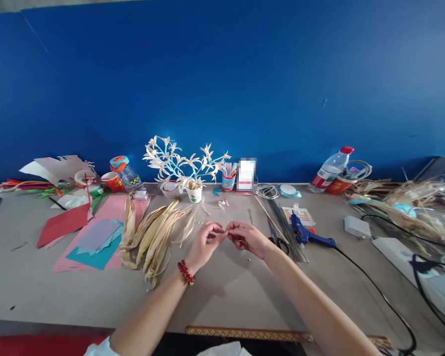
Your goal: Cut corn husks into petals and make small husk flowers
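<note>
My left hand [208, 242], with a red bead bracelet [186, 272] at the wrist, is raised over the middle of the table. Its thumb and fingertips pinch together, meeting the fingertips of my right hand [247, 238]. Something tiny and pale may be between them, too small to make out. Behind the hands stands a white cup [194, 192] holding husk flowers [190, 160] on pale blue stems. Dried corn husks [159, 237] lie left of my left hand. Black scissors [281, 244] and thin wires [289, 232] lie just right of my right hand.
Coloured paper sheets [96, 235] lie at the left. A blue glue gun [311, 236] with a black cord rests at the right, near a white power strip [396, 254]. A bottle [330, 170], a pen cup [228, 182] and a phone [246, 176] stand along the blue wall.
</note>
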The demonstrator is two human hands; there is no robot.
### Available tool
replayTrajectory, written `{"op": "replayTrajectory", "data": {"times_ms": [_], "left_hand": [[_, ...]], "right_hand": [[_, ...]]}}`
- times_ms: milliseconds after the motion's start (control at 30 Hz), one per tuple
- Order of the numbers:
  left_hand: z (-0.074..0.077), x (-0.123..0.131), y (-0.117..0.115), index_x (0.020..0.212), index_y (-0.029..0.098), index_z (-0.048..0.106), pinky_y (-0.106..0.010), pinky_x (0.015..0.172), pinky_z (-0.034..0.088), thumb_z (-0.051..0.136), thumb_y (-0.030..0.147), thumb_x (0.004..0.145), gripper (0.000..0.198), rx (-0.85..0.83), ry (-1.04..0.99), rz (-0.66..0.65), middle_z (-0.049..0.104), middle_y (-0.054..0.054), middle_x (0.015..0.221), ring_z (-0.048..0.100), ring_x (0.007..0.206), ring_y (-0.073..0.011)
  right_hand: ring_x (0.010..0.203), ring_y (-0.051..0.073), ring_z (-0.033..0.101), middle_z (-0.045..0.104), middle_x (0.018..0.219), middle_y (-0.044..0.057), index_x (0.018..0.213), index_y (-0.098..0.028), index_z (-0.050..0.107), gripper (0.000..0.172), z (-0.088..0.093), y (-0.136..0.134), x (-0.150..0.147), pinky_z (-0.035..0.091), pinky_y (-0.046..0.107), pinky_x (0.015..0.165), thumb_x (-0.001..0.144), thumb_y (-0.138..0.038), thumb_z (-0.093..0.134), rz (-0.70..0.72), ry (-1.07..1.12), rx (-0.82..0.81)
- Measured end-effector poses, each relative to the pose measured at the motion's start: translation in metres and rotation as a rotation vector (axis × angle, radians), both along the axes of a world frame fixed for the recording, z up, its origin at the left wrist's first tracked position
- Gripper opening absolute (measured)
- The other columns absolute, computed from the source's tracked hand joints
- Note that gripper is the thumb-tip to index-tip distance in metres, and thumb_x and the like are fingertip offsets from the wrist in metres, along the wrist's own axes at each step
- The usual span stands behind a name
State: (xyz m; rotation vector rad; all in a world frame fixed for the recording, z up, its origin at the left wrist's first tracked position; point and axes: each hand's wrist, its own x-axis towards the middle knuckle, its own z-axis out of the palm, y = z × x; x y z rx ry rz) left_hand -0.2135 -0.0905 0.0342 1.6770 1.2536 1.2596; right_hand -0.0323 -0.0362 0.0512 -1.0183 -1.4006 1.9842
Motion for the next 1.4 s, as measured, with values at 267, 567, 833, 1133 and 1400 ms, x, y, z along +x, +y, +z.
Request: {"op": "replayTrajectory", "data": {"times_ms": [267,567,833,1133,1400], "left_hand": [[0.004,0.005,-0.005,0.082,0.018,0.059,-0.024,0.066,0.044,0.059,0.043,0.088,0.025,-0.201,-0.159,-0.078,0.059,0.0,0.078,0.053,0.071,-0.0129],[0.007,0.006,-0.008,0.079,0.019,0.059,-0.031,0.085,0.049,0.063,0.036,0.083,0.018,-0.307,-0.419,-0.194,0.06,-0.003,0.089,0.058,0.086,-0.0166],[0.009,0.01,-0.01,0.079,0.016,0.064,-0.032,0.089,0.047,0.072,0.028,0.078,0.014,-0.46,-0.771,-0.237,0.062,-0.007,0.097,0.058,0.095,-0.0191],[0.002,0.008,-0.011,0.091,0.017,0.064,-0.032,0.081,0.047,0.061,0.033,0.088,0.016,-0.409,-0.57,-0.162,0.062,-0.005,0.088,0.059,0.084,-0.0171],[0.012,0.014,-0.018,0.082,0.02,0.057,-0.033,0.079,0.046,0.054,0.016,0.088,0.008,0.211,0.204,0.094,0.063,-0.004,0.081,0.058,0.082,-0.0193]], "right_hand": [[0.051,0.006,0.046,0.055,0.067,-0.004,0.082,-0.018,0.058,0.029,-0.005,-0.017,0.001,0.032,0.019,0.047,0.077,-0.043,0.07,-0.048,0.12,0.009],[0.052,0.007,0.045,0.055,0.065,-0.003,0.077,-0.018,0.055,0.023,-0.013,-0.023,0.004,0.033,0.019,0.048,0.077,-0.035,0.07,-0.079,0.251,-0.114],[0.067,0.012,0.053,0.061,0.092,0.004,0.103,-0.021,0.06,0.021,-0.004,-0.032,0.007,0.046,0.025,0.062,0.083,-0.026,0.064,-0.165,0.094,0.592],[0.067,0.014,0.056,0.064,0.081,0.003,0.092,-0.022,0.061,0.011,-0.003,-0.032,0.006,0.046,0.027,0.065,0.089,-0.014,0.054,-0.188,-0.134,1.133],[0.063,0.012,0.054,0.06,0.078,0.002,0.089,-0.02,0.058,0.008,-0.007,-0.036,0.001,0.044,0.024,0.063,0.089,-0.013,0.054,-0.246,-0.262,1.156]]}}
